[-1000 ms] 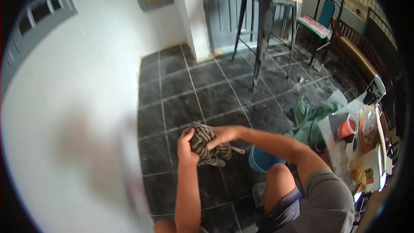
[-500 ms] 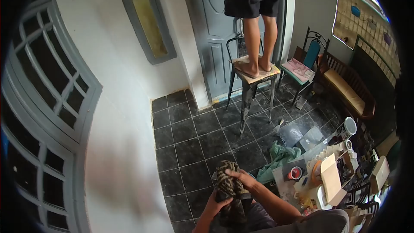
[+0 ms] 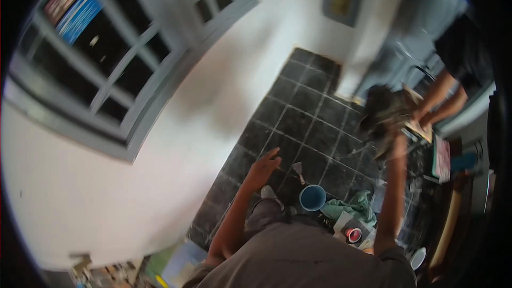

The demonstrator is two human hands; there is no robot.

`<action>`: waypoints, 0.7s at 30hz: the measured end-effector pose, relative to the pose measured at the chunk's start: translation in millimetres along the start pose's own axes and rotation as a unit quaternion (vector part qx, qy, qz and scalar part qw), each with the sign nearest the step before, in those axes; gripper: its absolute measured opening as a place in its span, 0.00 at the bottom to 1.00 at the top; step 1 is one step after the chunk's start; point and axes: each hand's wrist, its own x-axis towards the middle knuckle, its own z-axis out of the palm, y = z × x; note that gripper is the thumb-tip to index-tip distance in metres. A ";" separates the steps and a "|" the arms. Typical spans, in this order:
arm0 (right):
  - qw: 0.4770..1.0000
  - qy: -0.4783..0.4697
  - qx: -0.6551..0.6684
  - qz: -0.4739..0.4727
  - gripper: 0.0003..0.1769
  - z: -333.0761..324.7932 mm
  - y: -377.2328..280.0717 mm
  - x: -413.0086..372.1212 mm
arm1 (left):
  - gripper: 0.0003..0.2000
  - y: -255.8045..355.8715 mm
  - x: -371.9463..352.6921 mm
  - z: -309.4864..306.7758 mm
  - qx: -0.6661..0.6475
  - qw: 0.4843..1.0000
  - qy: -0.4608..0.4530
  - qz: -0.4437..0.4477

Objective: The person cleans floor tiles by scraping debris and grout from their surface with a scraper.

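My left hand [image 3: 264,168] hangs over the tiled floor with fingers apart and nothing in it. Out to the right, my raised right hand [image 3: 396,130] is closed on a dark patterned cloth [image 3: 384,109], which is blurred by motion. Below, between my arms, a scraper [image 3: 298,172] lies on the floor beside a blue bucket [image 3: 312,198]. A green cloth [image 3: 354,208] lies to the right of the bucket, near a red cup [image 3: 353,234].
Another person's bare legs [image 3: 445,98] are at the upper right, by a grey door [image 3: 410,37]. A white wall [image 3: 213,106] with a grey-framed window [image 3: 144,37] runs along the left. A chair with a pink item [image 3: 441,157] is at the right.
The view has turned left and down. My hands have parted: the left let go of the patterned cloth, while the right carried it up and to the right.
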 end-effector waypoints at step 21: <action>0.912 0.113 -0.392 0.049 0.22 -25.6 -1.4 144.1 | 0.11 -378.6 -267.0 90.3 -0.209 0.768 0.335 -0.505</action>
